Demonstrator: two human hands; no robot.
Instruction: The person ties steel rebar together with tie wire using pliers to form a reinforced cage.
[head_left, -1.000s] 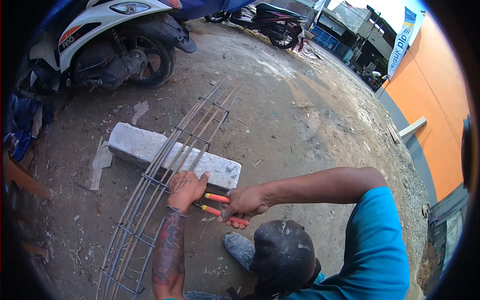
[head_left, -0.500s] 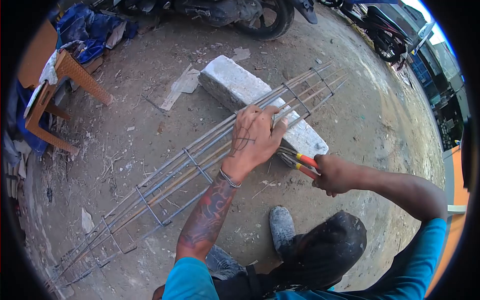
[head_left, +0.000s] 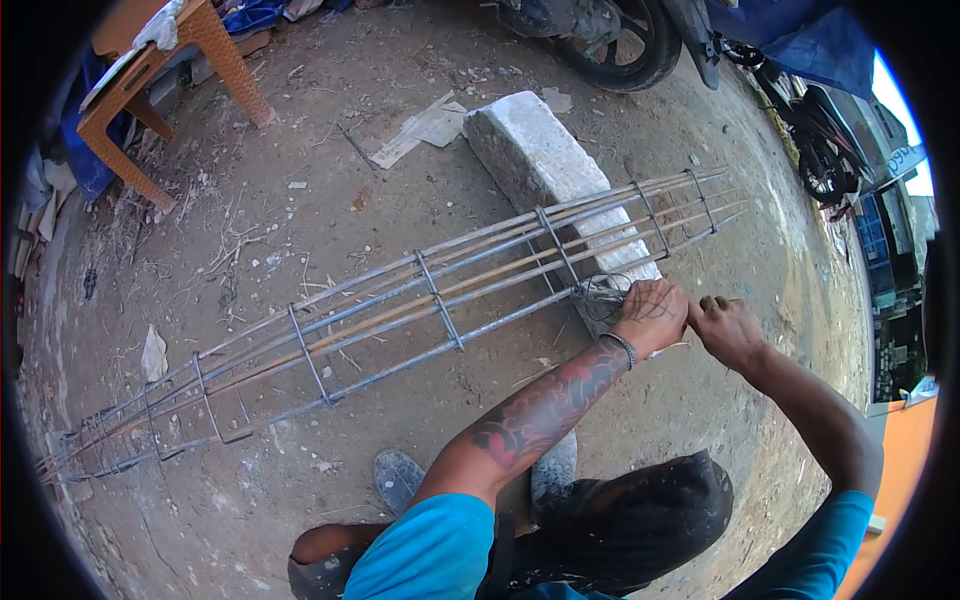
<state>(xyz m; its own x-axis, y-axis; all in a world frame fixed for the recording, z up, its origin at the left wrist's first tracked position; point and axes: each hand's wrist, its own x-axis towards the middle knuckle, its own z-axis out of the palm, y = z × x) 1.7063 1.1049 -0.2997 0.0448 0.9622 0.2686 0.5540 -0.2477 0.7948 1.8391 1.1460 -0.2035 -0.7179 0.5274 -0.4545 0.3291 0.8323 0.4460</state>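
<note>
A long cage of steel bars with square wire stirrups lies slantwise, its right part resting on a pale stone block. My left hand is closed at the near side of the block, beside a tangle of thin dark wire that it appears to hold. Touching or nearly touching it on the right is my right hand, its fingers curled. The pliers do not show now, and what my right hand holds, if anything, is hidden.
An orange-brown plastic chair stands at the upper left. A motorcycle wheel is at the top, and another motorcycle at the upper right. My knee and shoes are below the cage.
My left hand has left the bars' top and moved right and down. My right hand has moved up beside it; the orange-handled pliers no longer show. The view has shifted.
</note>
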